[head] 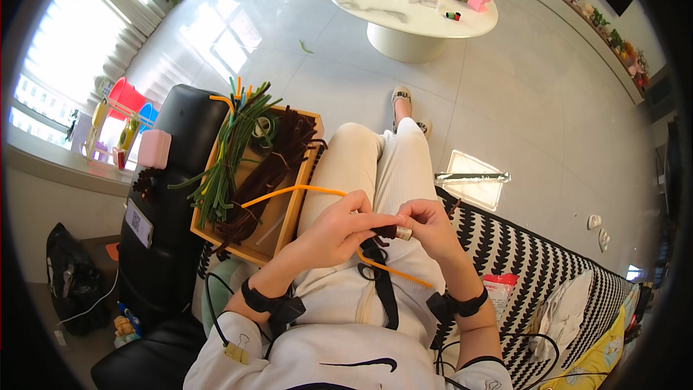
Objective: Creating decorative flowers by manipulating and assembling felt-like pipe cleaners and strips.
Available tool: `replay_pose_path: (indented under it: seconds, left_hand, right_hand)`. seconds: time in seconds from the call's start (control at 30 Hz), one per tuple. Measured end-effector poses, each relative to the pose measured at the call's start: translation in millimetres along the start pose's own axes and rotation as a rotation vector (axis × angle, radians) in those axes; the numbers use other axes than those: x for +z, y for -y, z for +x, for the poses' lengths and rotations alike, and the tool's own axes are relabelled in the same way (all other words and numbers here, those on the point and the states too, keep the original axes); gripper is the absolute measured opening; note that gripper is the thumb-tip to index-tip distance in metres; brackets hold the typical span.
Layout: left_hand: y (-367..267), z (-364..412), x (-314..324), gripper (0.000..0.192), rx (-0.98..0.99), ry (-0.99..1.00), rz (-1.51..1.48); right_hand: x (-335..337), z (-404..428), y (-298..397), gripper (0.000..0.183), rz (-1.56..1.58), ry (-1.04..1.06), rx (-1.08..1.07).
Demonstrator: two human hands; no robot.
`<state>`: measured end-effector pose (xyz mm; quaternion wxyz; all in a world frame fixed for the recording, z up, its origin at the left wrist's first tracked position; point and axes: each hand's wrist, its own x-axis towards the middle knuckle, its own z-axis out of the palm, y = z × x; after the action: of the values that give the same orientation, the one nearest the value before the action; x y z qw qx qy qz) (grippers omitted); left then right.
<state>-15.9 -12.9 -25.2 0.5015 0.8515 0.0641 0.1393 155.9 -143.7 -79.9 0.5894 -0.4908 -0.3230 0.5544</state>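
Above my lap, my left hand (338, 230) and my right hand (430, 227) meet at the fingertips. Between them they pinch a small dark brown fuzzy piece (385, 231), apparently pipe cleaner, with a short pale cylinder (404, 233) at its right end. My fingers hide part of both. An orange pipe cleaner (303, 188) runs behind or through my left hand; its other end (406, 277) emerges below and slants to the right. Scissors with black handles (373, 266) lie on my lap beneath my hands.
To my left, a wooden box (296, 203) holds green pipe cleaners (221, 173), brown pipe cleaners (270, 173) and a tape roll (263, 127). A black armrest (178, 173) carries a pink case (155, 149) and a phone (139, 223). A round marble table (373, 2) stands ahead.
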Motion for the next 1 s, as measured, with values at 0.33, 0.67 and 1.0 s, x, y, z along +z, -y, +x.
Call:
replay_pose_path:
  seconds: [0.33, 0.67, 1.0]
  left_hand:
    - [7, -1, 11, 0.037, 0.023, -0.265, 0.028]
    - [3, 4, 4, 0.033, -0.088, -0.377, 0.097]
    - [5, -1, -6, 0.039, -0.106, -0.026, -0.057]
  right_hand:
    - [20, 2, 1, 0.019, 0.059, -0.101, 0.048]
    - [37, -11, 30, 0.007, -0.680, -0.211, -0.263]
    - [11, 0, 55, 0.005, -0.765, -0.070, -0.265]
